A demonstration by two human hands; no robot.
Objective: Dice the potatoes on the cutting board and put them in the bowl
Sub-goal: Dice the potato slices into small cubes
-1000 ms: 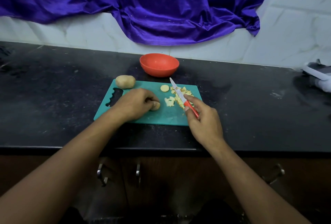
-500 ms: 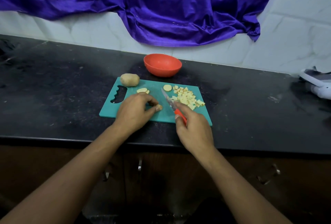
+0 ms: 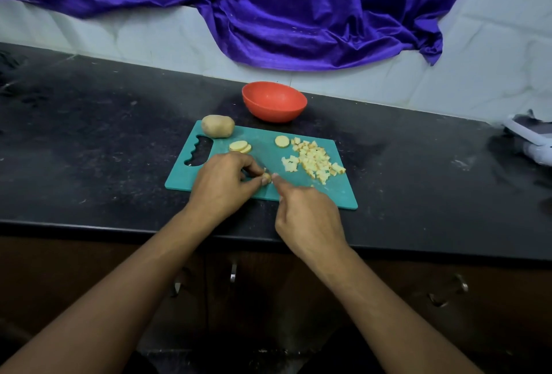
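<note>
Teal cutting board point(image 3: 334, 191) on a dark counter point(image 3: 89, 149), long side across the view. Just beyond its far edge, orange bowl point(image 3: 274, 101), no potato visible inside. Over its near half, left hand point(image 3: 224, 185), pinching a small potato stub point(image 3: 266, 178) between thumb and fingertips. At its near edge, right hand point(image 3: 307, 215), curled, forefinger reaching to the stub from the right. Cannot tell what that fist encloses: no blade or handle plainly shown. At the far left corner, whole potato point(image 3: 217, 125), long axis along the board. On the right half, heap of dice point(image 3: 313, 161). Between these, loose slices point(image 3: 240, 146). Probably next: cutting the stub, right hand nearest.
</note>
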